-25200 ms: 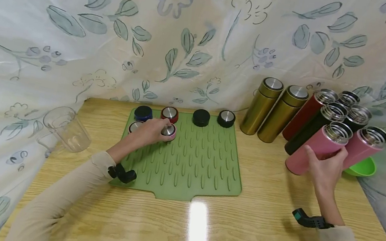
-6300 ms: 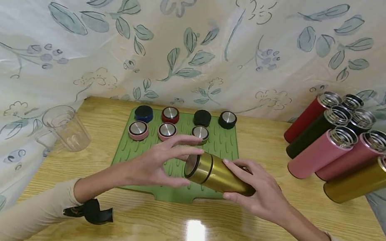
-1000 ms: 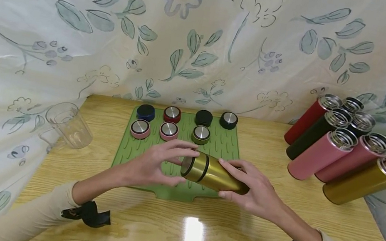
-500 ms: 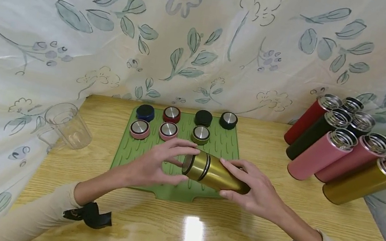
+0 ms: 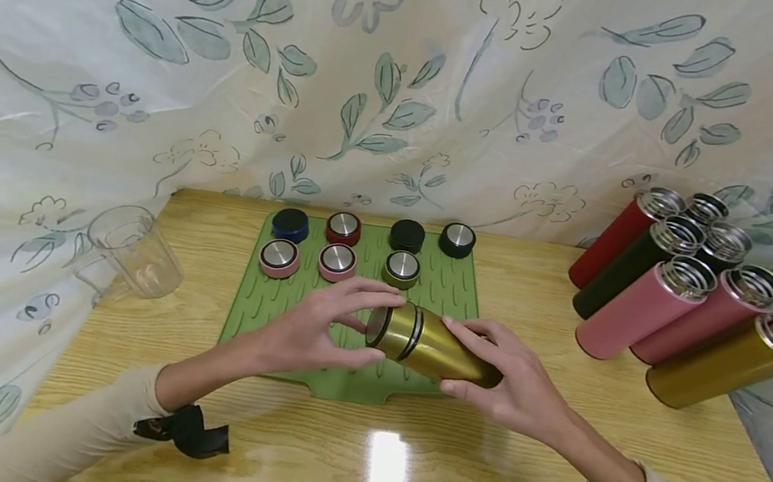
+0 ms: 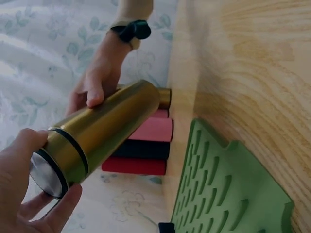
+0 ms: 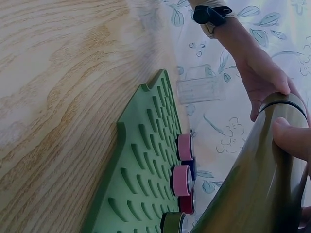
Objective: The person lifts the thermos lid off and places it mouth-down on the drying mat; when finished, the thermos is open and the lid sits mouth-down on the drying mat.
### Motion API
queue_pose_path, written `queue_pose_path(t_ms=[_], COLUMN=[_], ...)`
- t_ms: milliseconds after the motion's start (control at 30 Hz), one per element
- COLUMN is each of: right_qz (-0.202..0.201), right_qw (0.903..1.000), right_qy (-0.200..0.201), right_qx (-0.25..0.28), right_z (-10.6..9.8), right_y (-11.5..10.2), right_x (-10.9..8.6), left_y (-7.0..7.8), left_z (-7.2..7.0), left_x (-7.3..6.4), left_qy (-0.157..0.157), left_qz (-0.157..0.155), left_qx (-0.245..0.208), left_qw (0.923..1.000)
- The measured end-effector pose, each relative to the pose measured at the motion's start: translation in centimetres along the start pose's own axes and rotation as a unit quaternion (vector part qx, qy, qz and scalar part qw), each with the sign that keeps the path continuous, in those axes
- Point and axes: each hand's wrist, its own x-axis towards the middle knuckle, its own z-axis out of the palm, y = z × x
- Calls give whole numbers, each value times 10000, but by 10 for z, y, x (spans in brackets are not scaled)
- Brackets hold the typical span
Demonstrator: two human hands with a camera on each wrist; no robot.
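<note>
My right hand [image 5: 519, 380] grips the body of a gold vacuum flask [image 5: 452, 353], held tilted over the green mat with its capped end to the left. With thumb and fingers, my left hand [image 5: 307, 330] holds the flask's gold lid [image 5: 393, 331]. A thin silvery line shows at the seam between lid and body. In the left wrist view the lid's steel top [image 6: 46, 174] faces my left palm. The flask [image 7: 262, 179] fills the right wrist view's lower right, and my right thumb [image 7: 291, 136] lies along it.
On the green mat [image 5: 315, 310] sit several lids: blue, red, black, pink and an olive-gold one [image 5: 401, 269]. Several lidless flasks stand at the right, including a pink one [image 5: 645, 307] and a gold one [image 5: 731, 363]. A clear jug [image 5: 141, 257] stands at the left.
Since the oldest frame, both gold flasks left the back; one stands lidless at the right, its lid on the mat. Lately the held lid has turned slightly and a silvery line appears at its seam.
</note>
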Motion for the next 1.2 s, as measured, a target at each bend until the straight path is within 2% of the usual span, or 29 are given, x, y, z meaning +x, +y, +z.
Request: queue_pose_path(t_ms=[67, 200, 367, 533, 633, 767, 800, 867, 1000, 1067, 1200], right_qz=[26, 66, -7, -134, -184, -255, -282, -293, -314, -313, -324], right_qw=[10000, 10000, 10000, 9998, 9996, 9993, 9991, 9990, 9987, 9987, 9987], right_qy=[13, 23, 30, 93, 138, 204, 225, 285, 357, 348, 348], right_qx=[8, -4, -29, -72, -143, -204, -207, -195, -206, -200, -187], right_z=[0, -1, 0, 1, 1, 1, 1, 1, -1, -2, -2], right_y=[0, 1, 1, 0, -1, -2, -2, -2, -2, -3, -5], right_x=[0, -1, -2, -1, -1, 0, 0, 1, 2, 2, 1], left_y=[1, 3, 3, 4, 5, 7, 7, 8, 7, 6, 8], left_z=[0, -2, -4, -5, -6, -7, -7, -8, -10, -11, -12], left_x=[1, 3, 3, 3, 3, 3, 3, 4, 8, 8, 7], left_qy=[-61, -221, -158, -16, 69, -110, -198, -314, -183, -76, -1], left_qz=[-17, 170, 232, 142, -53, -271, -235, 34, 567, 628, 464], left_qx=[50, 159, 92, 211, 181, 398, 501, 751, 765, 653, 543], left_qw=[10000, 9995, 9996, 9997, 9998, 9988, 9983, 9967, 9953, 9959, 9974])
